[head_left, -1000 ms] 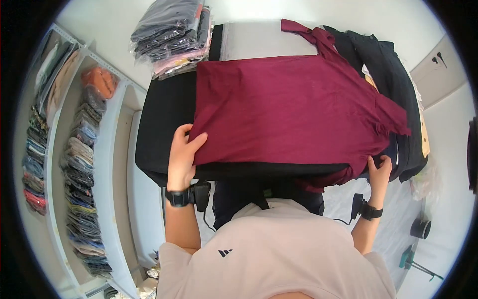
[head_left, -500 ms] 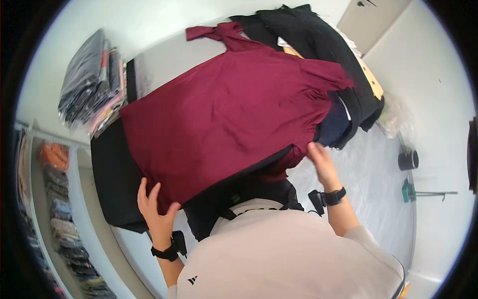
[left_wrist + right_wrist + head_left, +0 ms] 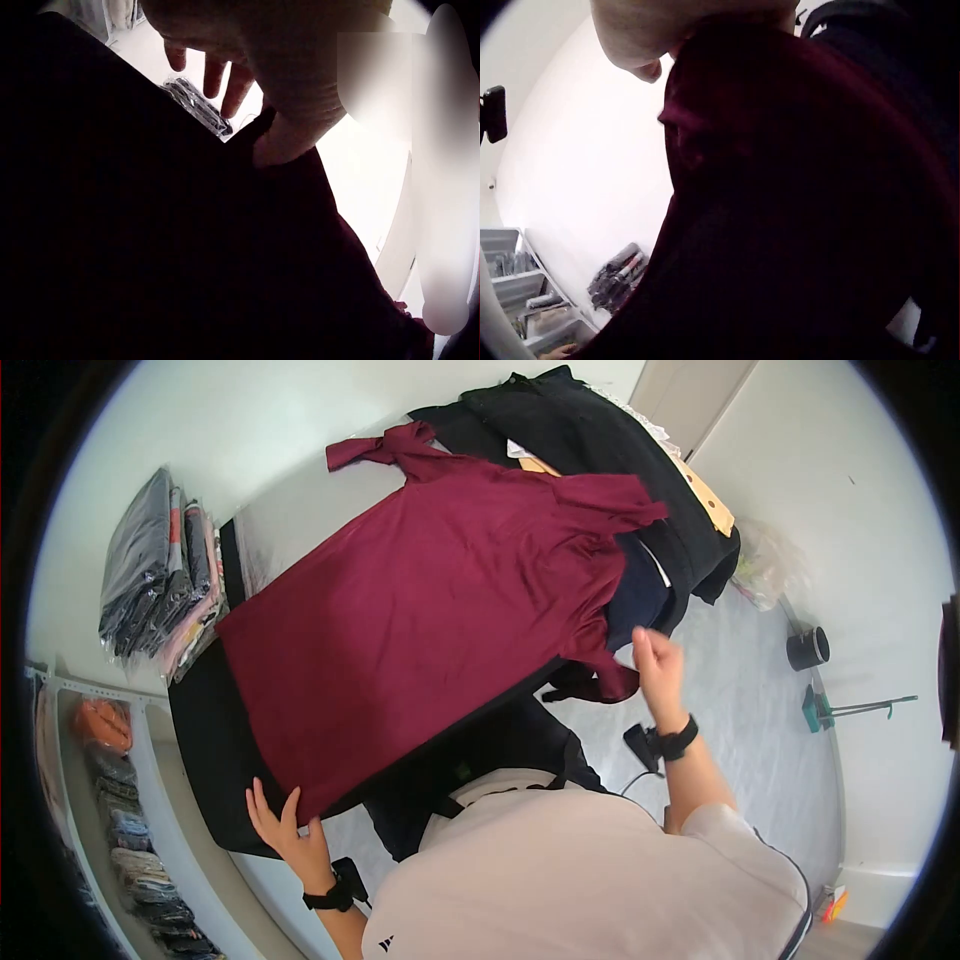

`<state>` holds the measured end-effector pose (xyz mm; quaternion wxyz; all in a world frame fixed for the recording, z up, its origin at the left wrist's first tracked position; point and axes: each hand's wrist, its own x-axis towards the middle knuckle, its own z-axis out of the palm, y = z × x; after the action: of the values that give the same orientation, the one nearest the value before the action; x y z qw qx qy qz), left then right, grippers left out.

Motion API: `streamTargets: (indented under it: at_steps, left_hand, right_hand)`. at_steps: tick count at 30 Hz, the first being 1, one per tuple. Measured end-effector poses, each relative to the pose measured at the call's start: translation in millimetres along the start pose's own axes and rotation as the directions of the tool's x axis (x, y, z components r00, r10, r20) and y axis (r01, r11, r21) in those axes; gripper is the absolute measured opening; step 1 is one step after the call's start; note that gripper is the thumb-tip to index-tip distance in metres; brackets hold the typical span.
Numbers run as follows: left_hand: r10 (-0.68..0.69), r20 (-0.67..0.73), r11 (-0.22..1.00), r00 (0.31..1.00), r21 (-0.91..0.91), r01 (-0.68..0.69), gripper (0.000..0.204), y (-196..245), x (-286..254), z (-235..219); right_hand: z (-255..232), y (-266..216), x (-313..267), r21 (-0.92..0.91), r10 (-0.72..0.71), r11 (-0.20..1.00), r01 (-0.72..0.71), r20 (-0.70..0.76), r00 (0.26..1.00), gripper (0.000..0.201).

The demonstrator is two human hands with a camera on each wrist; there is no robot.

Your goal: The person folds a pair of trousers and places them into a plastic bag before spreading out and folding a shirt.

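Note:
A maroon T-shirt point(image 3: 400, 610) lies spread across the black-covered table point(image 3: 210, 760), its hem toward the left and its sleeves toward the right. My left hand point(image 3: 290, 835) is at the near hem corner, fingers spread and straight. In the left wrist view the thumb of the left hand point(image 3: 300, 112) lies against the dark cloth. On the other side, my right hand point(image 3: 660, 670) is curled at the near sleeve point(image 3: 610, 678), which hangs past the table edge. Cloth rises right up to the right hand point(image 3: 697, 34) in the right wrist view; its fingertips are mostly hidden.
Dark garments point(image 3: 570, 435) are heaped on the table's right end. Bagged folded clothes point(image 3: 150, 580) are stacked at the back left, beside clear plastic sheets point(image 3: 300, 505). Shelves point(image 3: 165, 790) of packed clothing stand to the left. A black bin point(image 3: 807, 648) and a green dustpan point(image 3: 815, 710) are on the right.
The head view has swung round, so the table appears slanted. My right hand has moved outward from the shirt's shoulder and curled, with the near sleeve drawn out toward it. The left hand stays at the hem corner.

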<state>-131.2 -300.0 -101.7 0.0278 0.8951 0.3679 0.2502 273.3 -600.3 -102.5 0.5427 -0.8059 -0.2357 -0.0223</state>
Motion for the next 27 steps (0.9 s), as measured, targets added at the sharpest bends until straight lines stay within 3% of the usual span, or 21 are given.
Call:
streamTargets:
  at_steps: [2, 4, 6, 7, 9, 10, 12, 13, 14, 15, 16, 17, 18, 19, 20, 21, 22, 24, 25, 27]
  left_hand:
    - [-0.012, -0.051, 1.0, 0.999, -0.021, 0.011, 0.037, 0.6, 2.3, -0.2]
    - [-0.014, -0.034, 0.993, 0.999, -0.117, 0.01, 0.033, -8.6, -0.3, 4.2]
    - [0.009, -0.056, 0.988, 0.998, -0.153, -0.017, 0.033, -17.0, -0.8, 11.8]
    - [-0.023, -0.032, 0.976, 0.999, -0.219, 0.016, 0.034, -21.0, -2.7, 13.9]
    - [-0.067, -0.033, 0.953, 0.997, -0.298, 0.054, 0.034, -17.8, 1.2, 13.8]
    - [-0.064, -0.047, 0.953, 0.997, -0.298, 0.047, 0.034, -18.6, 2.4, 14.2]
    - [-0.103, -0.012, 0.948, 0.995, -0.304, 0.094, 0.033, -20.3, -0.6, 15.6]
    - [-0.117, -0.017, 0.94, 0.993, -0.323, 0.105, 0.031, -19.7, -0.2, 16.0]
    - [-0.12, -0.023, 0.941, 0.992, -0.321, 0.107, 0.031, -19.0, 0.8, 16.2]
    - [-0.126, -0.02, 0.941, 0.992, -0.32, 0.113, 0.031, -17.4, 1.2, 15.1]
    - [-0.13, -0.012, 0.94, 0.991, -0.318, 0.12, 0.031, -16.2, 1.2, 13.8]
    - [-0.129, -0.005, 0.942, 0.992, -0.313, 0.121, 0.031, -16.2, 0.8, 12.8]
    - [-0.133, -0.009, 0.94, 0.991, -0.319, 0.123, 0.03, -16.0, 0.9, 13.1]
    - [-0.136, -0.012, 0.937, 0.991, -0.327, 0.125, 0.029, -15.8, 1.5, 14.2]
    - [-0.129, 0.002, 0.937, 0.992, -0.326, 0.123, 0.029, -16.2, 0.9, 15.0]
    - [-0.129, -0.005, 0.934, 0.992, -0.336, 0.12, 0.028, -17.0, 0.5, 15.7]
    - [-0.13, -0.013, 0.931, 0.991, -0.346, 0.117, 0.026, -17.8, 0.8, 16.3]
    - [-0.116, 0.001, 0.936, 0.993, -0.335, 0.11, 0.026, -17.3, 1.6, 15.0]
    - [-0.111, 0.001, 0.941, 0.994, -0.323, 0.105, 0.026, -16.6, 0.7, 14.5]
    - [-0.097, 0.008, 0.941, 0.995, -0.325, 0.094, 0.028, -16.9, 0.1, 15.1]
  right_hand:
    - [-6.6, -0.5, 39.7, -0.202, 0.097, 0.974, -0.1, -0.023, 0.995, 0.034]
    - [-4.3, 1.1, 85.6, 0.033, 0.258, 0.966, -0.257, -0.032, 0.966, 0.031]
    - [0.4, -7.5, 127.1, 0.428, 0.441, 0.798, -0.424, 0.064, 0.895, 0.025]
    - [3.4, -4.7, 152.2, 0.438, 0.433, 0.799, -0.413, 0.058, 0.9, 0.025]
    - [13.4, 11.3, 200.8, 0.648, 0.656, 0.349, -0.677, 0.347, 0.67, 0.02]
    - [18.1, 18.6, 217.9, 0.655, 0.647, 0.352, -0.669, 0.347, 0.679, 0.02]
    - [26.5, 26.6, 247.2, 0.517, 0.62, 0.536, -0.668, 0.295, 0.727, 0.018]
    - [32.9, 19.9, 258.0, 0.457, 0.638, 0.624, -0.633, 0.17, 0.751, 0.02]
    - [33.9, 5.2, 260.6, 0.345, 0.536, 0.789, -0.509, 0.02, 0.844, 0.021]
    - [38.9, 21.6, 276.0, 0.211, 0.235, 0.959, -0.191, -0.207, 0.95, 0.021]
    - [43.9, 37.5, 294.1, 0.003, -0.117, 0.992, 0.127, -0.37, 0.922, 0.023]
    - [43.1, 35.1, 298.5, -0.032, -0.18, 0.983, 0.182, -0.38, 0.907, 0.029]
    - [40.9, 35.9, 297.0, -0.033, -0.172, 0.984, 0.173, -0.38, 0.909, 0.029]
    - [38.5, 34.1, 294.2, 0.039, 0.089, 0.996, -0.082, -0.252, 0.964, 0.03]
    - [35.4, 31.8, 288.4, 0.073, 0.349, 0.937, -0.342, -0.107, 0.931, 0.031]
    - [32.0, 29.3, 282.2, 0.114, 0.52, 0.851, -0.513, -0.049, 0.853, 0.031]
    - [23.0, 28.3, 271.3, 0.112, 0.534, 0.843, -0.526, -0.056, 0.844, 0.031]
    - [2.8, 22.5, 235.7, -0.058, 0.265, 0.962, -0.266, -0.027, 0.964, 0.029]
    - [-7.2, 15.0, 210.1, -0.07, 0.159, 0.985, -0.161, -0.032, 0.987, 0.027]
    - [-23.4, 18.9, 160.4, -0.149, 0.106, 0.984, -0.096, 0.059, 0.993, 0.028]
